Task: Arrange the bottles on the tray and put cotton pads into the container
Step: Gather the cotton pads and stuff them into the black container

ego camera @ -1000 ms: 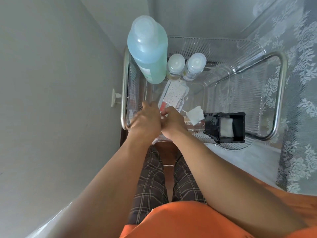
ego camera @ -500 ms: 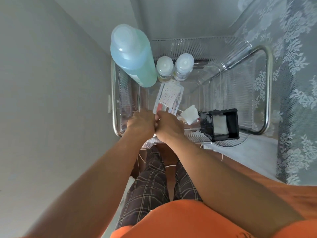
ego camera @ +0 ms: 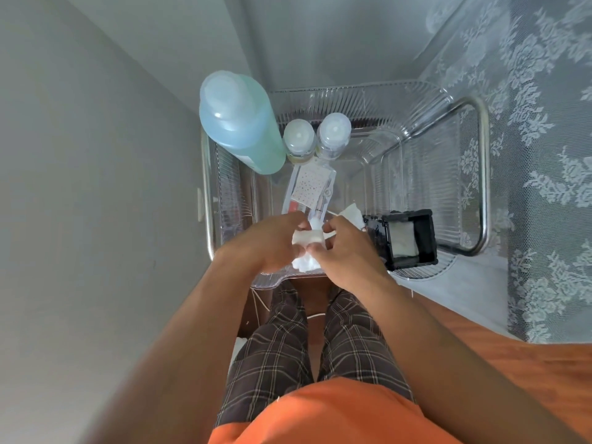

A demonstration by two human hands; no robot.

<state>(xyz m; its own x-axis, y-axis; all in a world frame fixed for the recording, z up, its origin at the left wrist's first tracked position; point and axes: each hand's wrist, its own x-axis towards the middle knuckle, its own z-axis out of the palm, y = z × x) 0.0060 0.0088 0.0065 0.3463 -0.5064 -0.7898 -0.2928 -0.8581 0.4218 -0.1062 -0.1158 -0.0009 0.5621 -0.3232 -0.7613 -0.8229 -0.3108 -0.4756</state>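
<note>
Both hands meet at the tray's (ego camera: 339,100) near edge: left hand (ego camera: 269,243) and right hand (ego camera: 347,251) pinch cotton pads (ego camera: 307,237) between closed fingertips. The black container (ego camera: 408,238) sits at the right near corner; bottles (ego camera: 315,137) stand along the far edge.

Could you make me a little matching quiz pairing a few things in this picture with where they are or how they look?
Things:
1. big bottle
2. black container
3. cotton pad
4. sticker packet

Descriptions:
A. held between both hands
B. blue-green, standing at the tray's far left
C. lying flat mid-tray, below the two small bottles
D. at the tray's near right, white pads inside

Pairs: 1-B, 2-D, 3-A, 4-C
</note>
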